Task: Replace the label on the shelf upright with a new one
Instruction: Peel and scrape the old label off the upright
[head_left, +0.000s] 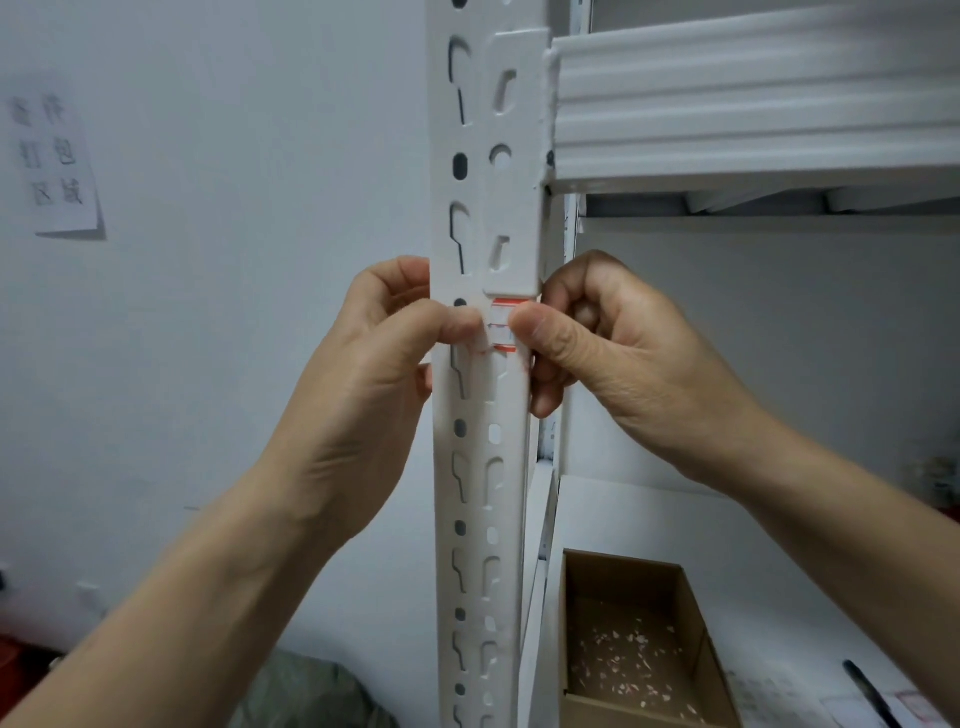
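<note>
both hands at the label on the upright
left hand thumb and right hand thumb press on it, fingers curled narrow round the post edges.

Label mostly hidden under both thumbs; wall notice characters blurred

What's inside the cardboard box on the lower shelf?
The cardboard box is open; small pale scraps, probably paper, are scattered across its floor. Its near end is cut off by the picture's edge, so the rest is unseen.

Soft, even light – mild blur (wall sign esp.), wide-angle bending at edges.
</note>
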